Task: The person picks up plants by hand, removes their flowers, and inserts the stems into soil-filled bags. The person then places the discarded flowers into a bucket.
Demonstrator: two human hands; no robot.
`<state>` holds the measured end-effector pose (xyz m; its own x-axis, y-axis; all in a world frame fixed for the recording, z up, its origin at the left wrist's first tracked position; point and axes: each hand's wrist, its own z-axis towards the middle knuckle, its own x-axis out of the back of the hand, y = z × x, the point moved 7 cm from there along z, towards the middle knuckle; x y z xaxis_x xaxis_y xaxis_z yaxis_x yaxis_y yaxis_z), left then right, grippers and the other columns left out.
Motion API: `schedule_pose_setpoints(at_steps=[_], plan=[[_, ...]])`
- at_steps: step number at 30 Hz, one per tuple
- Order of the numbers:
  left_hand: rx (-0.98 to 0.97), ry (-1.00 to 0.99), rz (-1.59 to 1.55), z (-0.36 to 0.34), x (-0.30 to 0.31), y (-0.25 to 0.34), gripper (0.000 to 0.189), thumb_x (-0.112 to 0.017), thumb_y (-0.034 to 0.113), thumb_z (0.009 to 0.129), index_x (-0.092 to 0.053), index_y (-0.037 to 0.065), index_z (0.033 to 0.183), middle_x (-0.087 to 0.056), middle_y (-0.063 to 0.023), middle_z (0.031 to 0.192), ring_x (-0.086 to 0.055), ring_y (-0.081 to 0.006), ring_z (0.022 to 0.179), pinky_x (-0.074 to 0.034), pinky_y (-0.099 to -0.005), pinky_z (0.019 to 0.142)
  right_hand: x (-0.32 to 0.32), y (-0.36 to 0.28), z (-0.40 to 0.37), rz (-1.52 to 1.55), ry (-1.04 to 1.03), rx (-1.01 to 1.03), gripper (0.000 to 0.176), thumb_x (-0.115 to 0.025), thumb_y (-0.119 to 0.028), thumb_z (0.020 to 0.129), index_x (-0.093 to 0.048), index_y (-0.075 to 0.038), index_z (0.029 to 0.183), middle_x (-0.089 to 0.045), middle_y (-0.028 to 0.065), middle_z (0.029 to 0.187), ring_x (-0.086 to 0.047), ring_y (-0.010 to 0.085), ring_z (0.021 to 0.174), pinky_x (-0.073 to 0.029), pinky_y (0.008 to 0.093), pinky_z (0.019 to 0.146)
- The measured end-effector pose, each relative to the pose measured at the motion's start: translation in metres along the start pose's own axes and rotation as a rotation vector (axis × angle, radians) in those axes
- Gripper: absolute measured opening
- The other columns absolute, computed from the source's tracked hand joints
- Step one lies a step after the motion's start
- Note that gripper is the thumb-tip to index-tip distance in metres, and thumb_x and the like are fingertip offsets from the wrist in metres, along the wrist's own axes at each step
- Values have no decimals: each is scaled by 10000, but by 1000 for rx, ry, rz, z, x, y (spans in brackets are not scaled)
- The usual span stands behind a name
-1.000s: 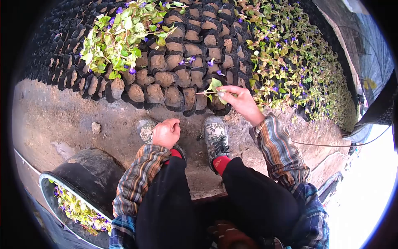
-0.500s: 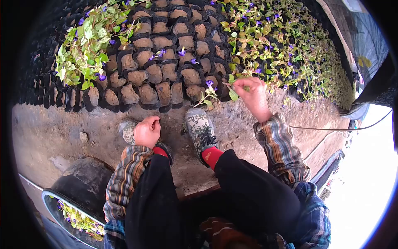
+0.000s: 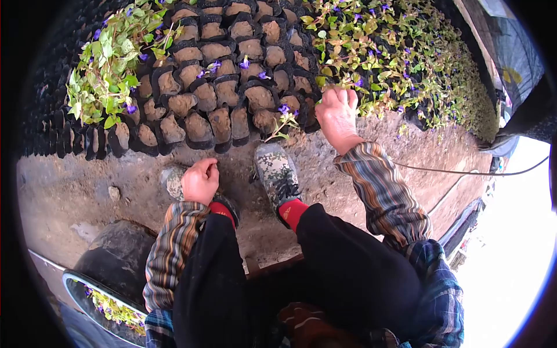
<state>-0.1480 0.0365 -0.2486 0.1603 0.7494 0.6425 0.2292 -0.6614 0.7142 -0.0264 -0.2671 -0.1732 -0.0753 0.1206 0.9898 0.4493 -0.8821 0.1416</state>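
Note:
My right hand (image 3: 338,119) reaches down at the right end of the front pots, knuckles up and fingers bent. A little green of a seedling shows at its left edge; the fingertips and most of the seedling are hidden. My left hand (image 3: 200,182) hovers above the left shoe, fingers curled in with thumb against them and nothing visible in them. Black pots filled with brown soil (image 3: 198,127) stand in tight rows ahead of me. A loose flowering sprig (image 3: 280,129) with purple blossom lies at the front edge of the pots, left of my right hand.
A pile of cut sprigs (image 3: 107,75) lies on pots at the left. Planted pots (image 3: 394,64) with purple flowers fill the right side. A black bucket (image 3: 116,255) lies tipped at lower left with plants inside. My camouflage shoes (image 3: 275,171) rest on bare soil.
My right hand has moved slightly left and up and turned knuckles-up, bringing the seedling down to the pots. My left hand stays nearly in place. The view has shifted slightly.

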Motion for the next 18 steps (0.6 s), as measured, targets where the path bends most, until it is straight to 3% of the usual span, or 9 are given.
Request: schedule_pose_setpoints(at_steps=[3, 6, 7, 10, 12, 16, 17, 18], plan=[[-26, 19, -1, 0, 0, -1, 133, -633, 122, 821, -695, 76, 929, -693, -138, 905, -664, -332, 790, -526, -408, 709, -14, -6, -2, -12, 14, 40, 41, -665, -121, 690, -652, -83, 685, -538, 51, 993, -454, 277, 1099, -300, 479, 975], [-25, 27, -17, -1, 0, -1, 129, -634, 124, 821, -695, 79, 926, -692, -137, 903, -663, -333, 789, -526, -409, 711, -13, -4, -4, -23, -14, -15, 85, -686, -126, 677, -676, -85, 750, -539, 46, 1015, -455, 276, 1098, -305, 473, 971], [-22, 28, -21, 0, -1, -2, 128, -634, 125, 821, -695, 80, 925, -692, -136, 902, -663, -333, 786, -526, -408, 710, 5, -8, -2, 74, 66, -57, 173, -716, -132, 667, -695, -101, 836, -540, 35, 1042, -452, 271, 1107, -317, 459, 956], [0, 32, -22, -1, 2, 0, 127, -636, 128, 822, -695, 81, 925, -692, -135, 897, -664, -330, 775, -525, -408, 704, 52, -42, 1, 407, 153, 157, 223, -740, -142, 665, -699, -134, 884, -542, 23, 1088, -441, 266, 1155, -326, 453, 958], [5, 25, -30, -1, 2, 1, 126, -636, 131, 824, -695, 81, 924, -691, -135, 895, -663, -328, 768, -525, -408, 699, 57, -77, 5, 414, 94, 365, 207, -744, -142, 671, -701, -161, 872, -544, 18, 1158, -418, 274, 1224, -318, 465, 1001], [-3, 30, -23, -1, 3, 2, 123, -635, 133, 827, -694, 82, 923, -689, -135, 894, -663, -325, 760, -524, -406, 693, 26, -81, 13, 306, -55, 364, 206, -739, -126, 674, -674, -164, 866, -534, 37, 1257, -370, 304, 1317, -249, 529, 1089], [-1, 30, -23, 0, 4, 1, 123, -634, 131, 827, -694, 81, 922, -689, -133, 896, -663, -323, 759, -524, -405, 693, 30, -75, 14, 366, -46, 327, 150, -707, -160, 702, -675, -152, 848, -577, 32, 1202, -352, 293, 1343, -206, 552, 1112], [2, 28, -25, -1, 4, 1, 122, -633, 130, 827, -693, 81, 922, -690, -131, 899, -664, -322, 758, -524, -404, 694, 40, -67, 15, 415, 22, 286, 122, -719, -146, 732, -674, -148, 845, -640, 15, 1058, -447, 252, 1272, -194, 557, 1112]])
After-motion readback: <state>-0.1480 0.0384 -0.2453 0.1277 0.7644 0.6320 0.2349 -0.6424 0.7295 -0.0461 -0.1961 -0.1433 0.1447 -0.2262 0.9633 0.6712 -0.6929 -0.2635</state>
